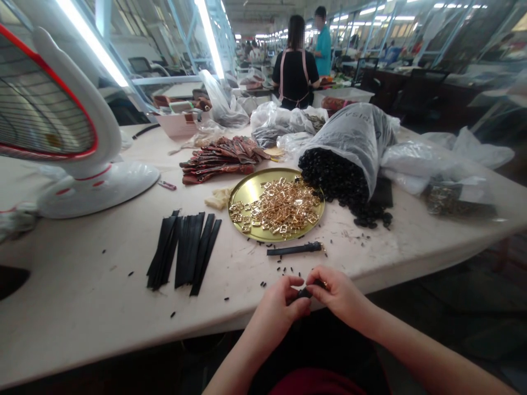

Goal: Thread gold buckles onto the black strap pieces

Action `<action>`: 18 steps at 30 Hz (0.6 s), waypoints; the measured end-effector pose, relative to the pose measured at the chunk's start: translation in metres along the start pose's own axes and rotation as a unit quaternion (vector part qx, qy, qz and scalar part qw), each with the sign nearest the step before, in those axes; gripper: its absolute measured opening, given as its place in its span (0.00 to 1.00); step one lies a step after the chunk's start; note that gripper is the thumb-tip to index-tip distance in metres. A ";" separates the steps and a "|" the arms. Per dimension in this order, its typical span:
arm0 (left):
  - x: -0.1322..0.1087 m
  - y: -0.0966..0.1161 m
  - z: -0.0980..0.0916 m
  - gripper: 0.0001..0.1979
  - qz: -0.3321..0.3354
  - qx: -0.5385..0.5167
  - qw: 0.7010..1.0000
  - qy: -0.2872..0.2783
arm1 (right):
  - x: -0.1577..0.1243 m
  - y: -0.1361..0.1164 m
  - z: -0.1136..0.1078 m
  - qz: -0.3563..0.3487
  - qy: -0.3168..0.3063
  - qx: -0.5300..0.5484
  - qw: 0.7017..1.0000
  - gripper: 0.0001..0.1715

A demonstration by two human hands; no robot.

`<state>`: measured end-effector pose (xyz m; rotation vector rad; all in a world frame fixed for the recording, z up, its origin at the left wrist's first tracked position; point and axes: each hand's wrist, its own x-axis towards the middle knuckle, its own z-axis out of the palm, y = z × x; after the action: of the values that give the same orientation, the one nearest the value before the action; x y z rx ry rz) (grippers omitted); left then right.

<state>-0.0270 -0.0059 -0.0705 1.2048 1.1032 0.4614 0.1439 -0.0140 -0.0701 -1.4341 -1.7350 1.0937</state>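
My left hand (284, 304) and my right hand (335, 291) meet at the table's front edge, both pinched on a small black strap piece (305, 292) with a glint of gold at its right end. Just beyond them lies a finished black strap with a gold buckle (294, 249). A round gold tray (247, 192) holds a heap of gold buckles (280, 211). To the left lies a row of several black straps (183, 252). A grey plastic bag (354, 137) spills black loops (341, 184) beside the tray.
A white table fan (61, 126) stands at the left on the pale table (82, 307). Brown leather pieces (222, 156) and more plastic bags (432, 159) lie further back. Tiny black bits dot the tabletop. Two people stand at a far bench (304, 60).
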 end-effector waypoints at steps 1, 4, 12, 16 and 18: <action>-0.002 0.002 -0.002 0.13 -0.003 -0.011 1.000 -0.013 | -0.001 0.001 0.000 0.009 0.009 0.002 1.000 0.02; -0.006 0.004 -0.006 0.10 -0.028 -0.058 0.997 -0.041 | -0.003 0.003 0.003 0.027 0.024 0.012 0.999 0.02; -0.003 -0.009 0.007 0.08 -0.069 -0.109 0.992 -0.006 | -0.017 -0.003 0.002 -0.030 -0.014 -0.066 0.997 0.04; -0.005 -0.005 0.007 0.04 -0.001 0.014 1.000 0.011 | -0.016 0.000 -0.001 -0.006 -0.078 -0.031 0.996 0.03; -0.005 -0.003 0.004 0.04 0.018 0.052 0.998 0.015 | -0.013 0.005 0.001 0.040 -0.088 0.029 0.995 0.02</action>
<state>-0.0262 -0.0126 -0.0714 1.3145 1.1453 0.4556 0.1478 -0.0265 -0.0745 -1.4170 -1.7625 1.3377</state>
